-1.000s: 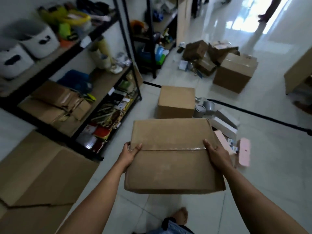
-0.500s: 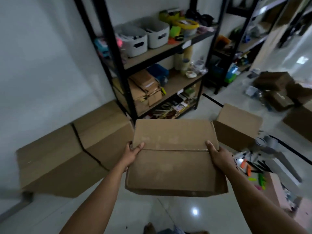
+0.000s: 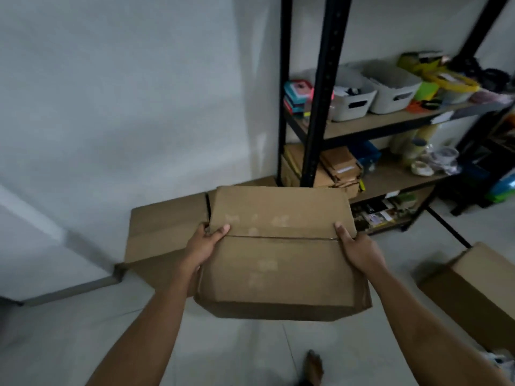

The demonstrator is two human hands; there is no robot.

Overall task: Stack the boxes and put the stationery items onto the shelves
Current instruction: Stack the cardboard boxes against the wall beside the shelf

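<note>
1. Nearest the camera is a bare foot point(image 3: 314, 367) on the tiled floor point(image 3: 237, 355), so the person is standing with the load held out in front.

2. The box point(image 3: 281, 257) is up in the air between both hands, taped seam on top, not resting on anything yet.

3. Left hand point(image 3: 204, 246) is curled round the left edge, thumb lying on the top flap, fingers tucked down the side out of view. Right hand point(image 3: 359, 247) does the same on the right edge, thumb on top. Both clearly grip it.

4. Just behind the held one sits a big box point(image 3: 167, 227) on the floor against the wall point(image 3: 125, 93). Looks like the stacking spot, though that's a guess. Nothing is on top of it so far.

5. Another box point(image 3: 479, 285) waits on the floor to the right, so stacking is early days.

6. Furthest back, the shelves point(image 3: 390, 126) already hold grey bins point(image 3: 370, 91), tape rolls and flat cartons. Whether any loose stationery is left to shelve can't be told from here.
</note>
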